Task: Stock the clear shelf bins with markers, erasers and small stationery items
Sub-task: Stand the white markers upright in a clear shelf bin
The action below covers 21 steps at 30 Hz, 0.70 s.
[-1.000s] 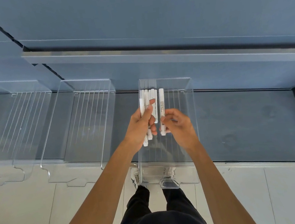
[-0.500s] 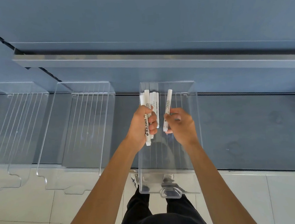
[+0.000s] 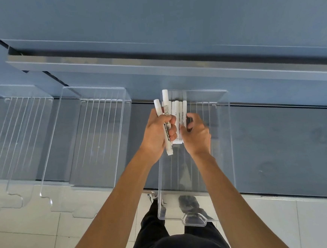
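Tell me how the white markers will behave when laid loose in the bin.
Probably stiff and light: the left hand holds several markers in one grip. Their round barrels may roll, though the floor ribs of the bin would likely check them.

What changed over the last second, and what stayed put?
The right hand brought its single marker, earlier tilted and apart, leftward to lie parallel beside the bundle of markers; blur hides whether it still pinches it. The left hand keeps gripping that bundle over the clear bin, which has not moved.
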### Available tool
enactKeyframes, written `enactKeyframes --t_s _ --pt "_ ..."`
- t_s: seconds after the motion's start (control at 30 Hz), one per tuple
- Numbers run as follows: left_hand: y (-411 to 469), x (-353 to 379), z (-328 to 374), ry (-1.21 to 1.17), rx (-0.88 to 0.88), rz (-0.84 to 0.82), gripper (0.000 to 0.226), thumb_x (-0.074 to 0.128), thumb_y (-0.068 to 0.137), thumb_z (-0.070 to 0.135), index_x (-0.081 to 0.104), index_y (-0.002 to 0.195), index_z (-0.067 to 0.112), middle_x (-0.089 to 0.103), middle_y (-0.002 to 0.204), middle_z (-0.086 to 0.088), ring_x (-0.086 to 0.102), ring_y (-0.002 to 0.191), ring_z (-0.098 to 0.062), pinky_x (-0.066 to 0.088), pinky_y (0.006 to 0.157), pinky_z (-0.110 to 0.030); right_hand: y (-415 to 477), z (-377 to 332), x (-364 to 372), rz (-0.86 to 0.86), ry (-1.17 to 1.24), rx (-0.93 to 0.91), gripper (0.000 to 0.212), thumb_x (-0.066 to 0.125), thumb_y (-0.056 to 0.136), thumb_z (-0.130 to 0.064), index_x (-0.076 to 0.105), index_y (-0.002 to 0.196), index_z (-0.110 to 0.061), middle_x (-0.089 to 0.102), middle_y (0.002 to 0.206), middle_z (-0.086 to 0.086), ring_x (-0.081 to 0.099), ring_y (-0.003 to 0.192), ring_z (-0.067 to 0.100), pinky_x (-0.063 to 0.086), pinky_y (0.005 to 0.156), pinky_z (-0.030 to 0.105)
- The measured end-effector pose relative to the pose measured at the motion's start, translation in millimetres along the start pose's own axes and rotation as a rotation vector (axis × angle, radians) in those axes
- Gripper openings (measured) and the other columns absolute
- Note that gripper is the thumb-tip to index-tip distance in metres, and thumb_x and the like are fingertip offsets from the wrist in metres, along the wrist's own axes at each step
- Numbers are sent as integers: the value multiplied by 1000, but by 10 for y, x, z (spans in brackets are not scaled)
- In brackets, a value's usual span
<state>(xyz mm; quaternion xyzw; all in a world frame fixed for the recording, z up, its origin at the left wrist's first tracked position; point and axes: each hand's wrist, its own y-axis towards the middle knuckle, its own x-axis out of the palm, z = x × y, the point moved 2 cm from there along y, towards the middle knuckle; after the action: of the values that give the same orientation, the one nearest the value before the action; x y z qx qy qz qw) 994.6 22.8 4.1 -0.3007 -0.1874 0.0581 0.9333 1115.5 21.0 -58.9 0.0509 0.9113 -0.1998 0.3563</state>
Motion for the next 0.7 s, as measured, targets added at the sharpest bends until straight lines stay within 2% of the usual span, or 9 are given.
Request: enactKeyframes --t_s 0.1,0.17,0.27,0.43,0.57,0.7 --pt "13 -26 11 3 2 -10 18 36 94 -4 44 101 11 48 70 -4 34 49 -14 29 45 -24 -23 -28 19 26 -22 -59 40 61 94 -36 58 129 -18 64 108 9 63 89 19 41 73 25" --pt "22 -32 18 1 3 -11 18 36 93 -4 44 99 10 47 70 -5 34 49 -15 29 45 -24 -21 -32 41 11 -46 -58 44 65 90 -42 58 127 -19 61 112 8 64 92 22 42 71 26" --pt "28 -36 10 -7 -11 -18 17 37 93 -3 44 101 10 47 71 -5 34 49 -14 30 45 -23 -17 -32 72 -11 -48 -38 46 70 87 -38 57 126 -18 59 115 7 62 94 22 41 71 26" --pt "30 -41 20 -8 -14 -17 18 37 94 -3 41 105 11 49 68 -3 35 47 -15 29 43 -24 -26 -7 37 48 7 -19 40 72 87 -33 59 120 -14 61 105 6 50 79 10 38 70 22" --pt "12 -28 13 -8 -16 -25 20 37 93 -3 42 107 11 48 68 -4 35 46 -15 30 42 -23 -15 26 14 50 2 -10 34 72 87 -33 58 112 -15 57 104 2 46 73 5 27 55 7" --pt "-17 -27 -3 16 -5 -31 22 37 93 -3 44 109 10 48 67 -4 35 46 -14 32 42 -23 -40 21 66 72 -24 -58 25 70 89 -33 58 102 -15 55 98 4 49 73 14 28 51 13"
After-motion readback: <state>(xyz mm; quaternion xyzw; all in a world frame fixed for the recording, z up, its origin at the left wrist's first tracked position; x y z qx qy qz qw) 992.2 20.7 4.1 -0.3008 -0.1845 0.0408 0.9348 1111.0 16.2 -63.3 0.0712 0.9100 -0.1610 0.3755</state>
